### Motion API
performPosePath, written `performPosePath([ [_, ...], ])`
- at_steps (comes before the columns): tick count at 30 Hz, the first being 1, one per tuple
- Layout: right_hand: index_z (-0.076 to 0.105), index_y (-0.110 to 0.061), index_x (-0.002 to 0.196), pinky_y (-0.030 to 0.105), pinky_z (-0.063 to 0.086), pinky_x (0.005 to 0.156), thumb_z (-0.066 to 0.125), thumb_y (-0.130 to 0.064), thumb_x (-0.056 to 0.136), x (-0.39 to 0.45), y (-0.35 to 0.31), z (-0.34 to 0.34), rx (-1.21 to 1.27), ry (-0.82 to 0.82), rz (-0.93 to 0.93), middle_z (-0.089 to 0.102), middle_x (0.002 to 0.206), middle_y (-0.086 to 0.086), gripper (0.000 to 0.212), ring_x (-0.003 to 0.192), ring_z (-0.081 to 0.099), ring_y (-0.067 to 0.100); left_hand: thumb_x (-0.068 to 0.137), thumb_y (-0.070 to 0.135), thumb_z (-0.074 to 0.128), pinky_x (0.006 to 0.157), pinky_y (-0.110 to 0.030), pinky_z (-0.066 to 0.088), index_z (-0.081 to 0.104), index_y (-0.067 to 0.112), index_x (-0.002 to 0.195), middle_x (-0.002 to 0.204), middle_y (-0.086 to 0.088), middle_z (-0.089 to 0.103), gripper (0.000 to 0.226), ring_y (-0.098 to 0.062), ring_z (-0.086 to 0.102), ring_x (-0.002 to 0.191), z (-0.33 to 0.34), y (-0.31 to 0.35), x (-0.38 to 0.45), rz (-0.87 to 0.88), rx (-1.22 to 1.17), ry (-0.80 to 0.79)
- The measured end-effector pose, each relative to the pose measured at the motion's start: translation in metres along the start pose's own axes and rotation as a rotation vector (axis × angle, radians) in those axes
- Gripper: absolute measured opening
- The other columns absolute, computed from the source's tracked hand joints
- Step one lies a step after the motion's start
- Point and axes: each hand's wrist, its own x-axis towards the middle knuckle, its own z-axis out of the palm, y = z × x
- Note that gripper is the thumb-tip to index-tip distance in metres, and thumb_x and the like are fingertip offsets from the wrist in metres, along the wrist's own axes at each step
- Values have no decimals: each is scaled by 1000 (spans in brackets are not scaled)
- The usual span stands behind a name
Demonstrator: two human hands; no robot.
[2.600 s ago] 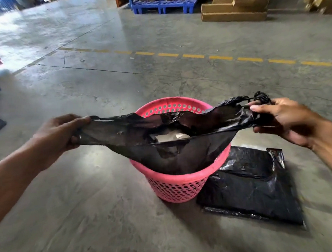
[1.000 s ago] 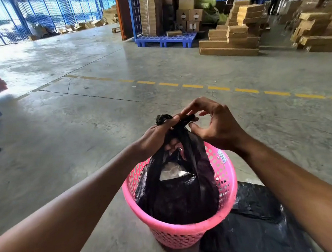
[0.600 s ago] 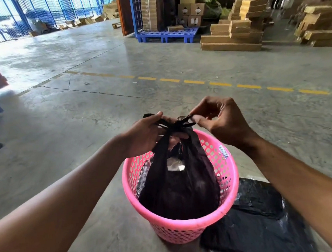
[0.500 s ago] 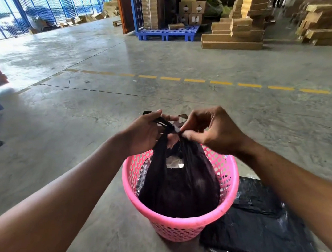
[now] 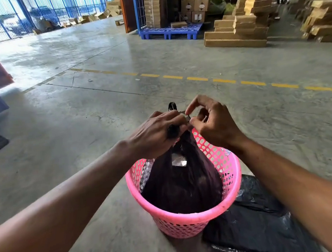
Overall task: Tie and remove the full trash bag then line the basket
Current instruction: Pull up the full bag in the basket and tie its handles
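Mid-knot — left hand (image 5: pixel 158 134) clenched on trash bag (image 5: pixel 181 182) neck, right hand (image 5: pixel 212 122) pinching loose tail; removal, relining of basket (image 5: pixel 188 217) outstanding — spare liner (image 5: pixel 254 224) at four o'clock.

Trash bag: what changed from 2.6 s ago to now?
The trash bag mouth, then stretched wide open between the hands, is now gathered into a neck above the pink basket. Left hand and right hand came together there, pinching the bag's ends to knot them. Unchanged: bag sits in the basket; the spare black bag lies flat on the floor beside it.
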Motion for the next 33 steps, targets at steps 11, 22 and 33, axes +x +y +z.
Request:
performPosePath([
  [11,77,-23,96,25,50,68,55,-12,74,14,8,-7,-100,-245,-172,78,87,-4,34,74,67,0,106,22,48,95,-24,38,67,17,92,114,-2,54,25,-16,54,103,15,4,-9,44,-150,33],
  [22,78,-17,71,30,49,64,84,-32,75,-1,72,-9,126,-268,241,76,69,2,17,64,64,8,99,56,43,103,-48,33,53,29,78,91,6,52,35,-19,44,103,22,-33,-30,-494,-447,-54],
  [33,72,-34,102,39,47,94,62,-35,79,-13,88,-9,-769,-506,50,74,98,-3,25,106,63,25,90,44,65,74,-23,43,77,29,65,70,9,74,32,1,65,70,-2,-44,-35,-621,-121,-621],
])
